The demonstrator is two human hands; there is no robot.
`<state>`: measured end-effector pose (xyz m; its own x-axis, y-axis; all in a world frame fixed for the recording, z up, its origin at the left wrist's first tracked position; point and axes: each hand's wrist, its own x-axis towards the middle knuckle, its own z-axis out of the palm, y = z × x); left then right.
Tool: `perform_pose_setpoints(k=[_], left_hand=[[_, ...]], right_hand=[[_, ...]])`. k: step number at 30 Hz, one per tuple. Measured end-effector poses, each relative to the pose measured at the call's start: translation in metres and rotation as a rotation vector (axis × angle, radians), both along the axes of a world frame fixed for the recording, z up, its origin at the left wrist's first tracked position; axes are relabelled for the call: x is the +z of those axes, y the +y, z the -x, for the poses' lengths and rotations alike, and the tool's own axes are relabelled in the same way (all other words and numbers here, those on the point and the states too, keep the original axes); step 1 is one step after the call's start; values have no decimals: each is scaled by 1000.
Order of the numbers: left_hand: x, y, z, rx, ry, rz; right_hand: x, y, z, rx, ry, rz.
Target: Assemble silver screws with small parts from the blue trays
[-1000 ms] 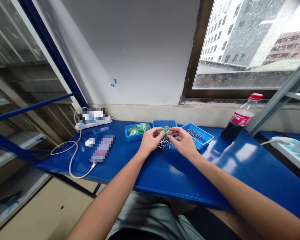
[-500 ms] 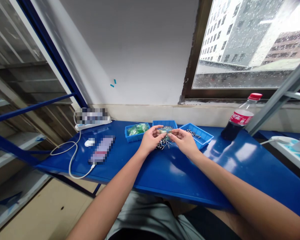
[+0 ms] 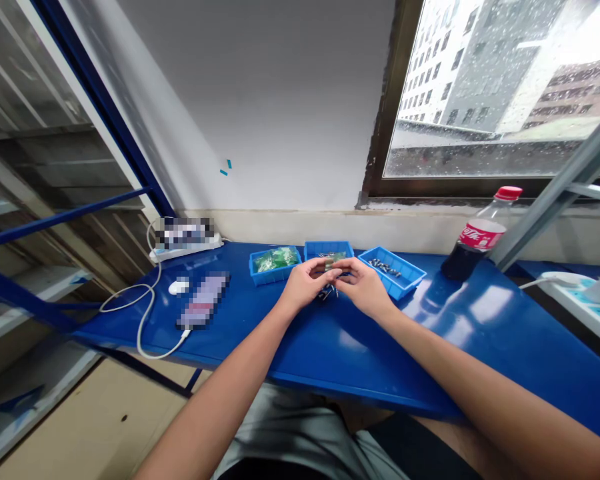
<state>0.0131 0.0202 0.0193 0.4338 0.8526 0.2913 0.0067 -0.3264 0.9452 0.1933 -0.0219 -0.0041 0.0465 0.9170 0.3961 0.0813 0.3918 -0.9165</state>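
My left hand (image 3: 306,285) and my right hand (image 3: 361,283) meet over the middle of the blue table. Between their fingertips they pinch a small greenish circuit board (image 3: 336,257), mostly covered by the fingers. Below the hands lies a loose pile of small parts with thin metal leads (image 3: 326,292), partly hidden by the fingers. Directly behind the hands, a blue bin (image 3: 329,247) holds more small leaded parts. To the left, another blue bin (image 3: 275,274) contains green boards. On the right, a third blue bin (image 3: 407,283) has small black and silver parts in it.
A cola bottle (image 3: 475,237) with a red cap stands at the right near the window. On the left lie a blurred-out phone (image 3: 203,301) with a white cable (image 3: 143,320), a white round object (image 3: 179,286) and a power strip (image 3: 187,248). Metal frame posts flank the table (image 3: 330,353).
My fingers have closed in around the board, and my hands have drawn slightly nearer each other. More of the pile is covered now. The bins and bottle stay put.
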Motion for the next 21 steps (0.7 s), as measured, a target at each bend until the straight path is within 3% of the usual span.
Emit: perform_pose_setpoints(k=[3,8,15,21], left_hand=[[-5,7,1,48,-21,-41],[-6,13,4,145,-66,-103],[18,13,40,429,281,-660],[21,32,74,765,493,-675]], right_hand=[[-3,2,1,9,-20,-7],[-4,4,-4,-102,-93,-13],[3,-5,0,-104,-313,-145],[4,-7,3,-88,-407,-205]])
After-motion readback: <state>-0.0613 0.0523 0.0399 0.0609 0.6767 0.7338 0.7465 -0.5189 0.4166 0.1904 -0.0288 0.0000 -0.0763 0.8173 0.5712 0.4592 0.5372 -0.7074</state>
